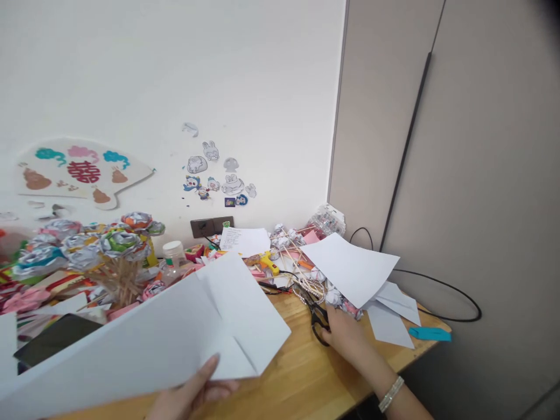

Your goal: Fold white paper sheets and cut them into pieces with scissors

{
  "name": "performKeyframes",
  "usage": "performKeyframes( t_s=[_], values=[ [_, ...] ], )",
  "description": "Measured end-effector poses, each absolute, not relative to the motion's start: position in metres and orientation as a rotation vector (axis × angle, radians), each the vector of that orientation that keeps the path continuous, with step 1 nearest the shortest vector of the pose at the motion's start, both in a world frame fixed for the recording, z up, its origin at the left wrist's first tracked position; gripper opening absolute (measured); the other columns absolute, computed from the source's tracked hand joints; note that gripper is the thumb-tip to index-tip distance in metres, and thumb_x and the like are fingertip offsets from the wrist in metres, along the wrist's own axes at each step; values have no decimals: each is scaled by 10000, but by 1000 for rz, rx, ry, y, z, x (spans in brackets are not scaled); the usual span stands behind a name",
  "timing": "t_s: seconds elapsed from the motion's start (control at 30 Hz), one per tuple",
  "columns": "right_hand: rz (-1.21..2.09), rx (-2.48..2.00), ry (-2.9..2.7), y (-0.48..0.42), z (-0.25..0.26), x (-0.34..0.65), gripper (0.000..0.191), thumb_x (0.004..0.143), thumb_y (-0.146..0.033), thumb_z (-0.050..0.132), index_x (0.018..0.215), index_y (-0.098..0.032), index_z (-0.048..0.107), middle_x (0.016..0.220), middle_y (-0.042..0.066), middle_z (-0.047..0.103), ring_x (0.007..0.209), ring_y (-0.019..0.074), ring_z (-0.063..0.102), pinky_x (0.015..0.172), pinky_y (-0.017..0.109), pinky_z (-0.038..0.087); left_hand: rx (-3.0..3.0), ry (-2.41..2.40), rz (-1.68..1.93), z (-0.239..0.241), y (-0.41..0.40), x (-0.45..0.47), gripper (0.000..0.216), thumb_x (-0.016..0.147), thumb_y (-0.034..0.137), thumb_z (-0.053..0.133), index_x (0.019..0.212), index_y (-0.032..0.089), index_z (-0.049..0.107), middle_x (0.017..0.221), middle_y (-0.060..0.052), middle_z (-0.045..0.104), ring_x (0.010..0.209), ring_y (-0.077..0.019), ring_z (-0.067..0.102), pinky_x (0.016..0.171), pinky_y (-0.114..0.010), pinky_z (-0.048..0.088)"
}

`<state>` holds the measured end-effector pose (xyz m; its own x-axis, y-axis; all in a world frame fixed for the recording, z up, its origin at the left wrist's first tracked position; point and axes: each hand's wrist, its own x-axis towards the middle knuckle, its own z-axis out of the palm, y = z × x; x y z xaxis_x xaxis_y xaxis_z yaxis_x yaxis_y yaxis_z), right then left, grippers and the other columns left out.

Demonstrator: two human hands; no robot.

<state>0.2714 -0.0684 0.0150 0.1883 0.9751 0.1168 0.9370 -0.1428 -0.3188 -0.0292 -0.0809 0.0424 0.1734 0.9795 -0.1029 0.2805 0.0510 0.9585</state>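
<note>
My left hand (pixel 195 388) is closed on the lower edge of a large white sheet of paper (pixel 175 326), thumb on top and fingers beneath. The sheet has fold creases and covers much of the table's left front. On the right, my right hand (pixel 345 329) is at the black-handled scissors (pixel 318 321), with thumb and fingers closed around a handle loop. The scissors' blades point away among strings of white beads (pixel 312 289). Another white sheet (pixel 350 265) lies just beyond my right hand, with cut paper pieces (pixel 389 324) beside it.
Crumpled-paper flowers on sticks (pixel 122 245) crowd the back left, near a lidded clear jar (pixel 174 256). A yellow glue gun (pixel 268 262) lies mid-table. A dark flat panel (pixel 61 338) lies at left. A blue strip (pixel 431 333) overhangs the right edge; a black cable (pixel 472 294) loops beyond.
</note>
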Motion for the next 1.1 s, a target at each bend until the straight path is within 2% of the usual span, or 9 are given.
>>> performKeyframes(
  t_s=[0.13,0.23,0.33,0.47,0.63,0.73,0.87,1.0,1.1],
  values=[
    [566,-1733,-1747,-69,10,281,373,750,-201,462,1117,-168,518,838,68,667,754,205,622,634,280,452,1289,1135,922,75,-48,-26,344,761,439,505,685,148,671,668,-83,730,725,-251,680,786,-382,522],
    [860,-1414,-1603,-71,1,282,457,711,-269,499,1161,-187,501,879,62,648,839,205,613,687,293,469,1299,1033,1037,94,-30,-26,322,758,409,517,714,121,656,675,-85,722,688,-240,674,759,-382,523],
    [990,-1201,-1557,-74,-6,275,549,639,-374,589,1154,-200,506,915,79,628,866,226,596,752,329,456,1329,921,1105,114,-16,-22,309,733,397,545,706,104,640,633,-88,708,634,-234,660,676,-364,525],
    [1026,-1030,-1667,-72,-15,258,659,570,-563,600,1128,-222,509,846,72,592,720,216,559,679,339,454,1325,889,1167,140,-6,-18,289,659,401,620,636,113,625,503,-55,658,502,-198,609,527,-298,485],
    [1328,-975,-1676,-56,-15,227,853,405,-725,565,1059,-184,487,681,17,489,644,184,498,653,325,424,1381,1053,1250,155,-9,-21,302,624,436,627,501,164,581,360,-1,558,336,-134,449,391,-257,366],
    [1413,-899,-1638,-56,1,211,780,450,-707,559,1035,-199,460,673,0,463,653,179,500,665,321,410,1505,1102,1127,160,-15,-26,351,666,477,571,488,177,609,412,-18,605,371,-130,440,442,-257,376],
    [1406,-801,-1655,-61,24,189,691,512,-619,631,1041,-206,466,769,27,503,691,176,510,690,313,409,1667,1204,1029,167,-23,-30,434,693,524,502,421,207,623,466,-21,634,472,-161,497,567,-269,420],
    [1571,-837,-1379,-63,29,171,639,667,-724,383,971,-179,520,612,-7,423,517,130,425,500,269,403,1751,1243,974,170,-27,-31,457,690,560,472,436,218,638,538,-35,675,559,-195,551,634,-291,446],
    [1549,-817,-1453,-66,31,170,600,664,-633,528,1066,-188,502,730,23,496,628,145,489,612,290,441,1829,1225,940,170,-27,-34,466,703,560,463,456,214,654,561,-40,686,575,-199,563,652,-300,457]
  ],
)
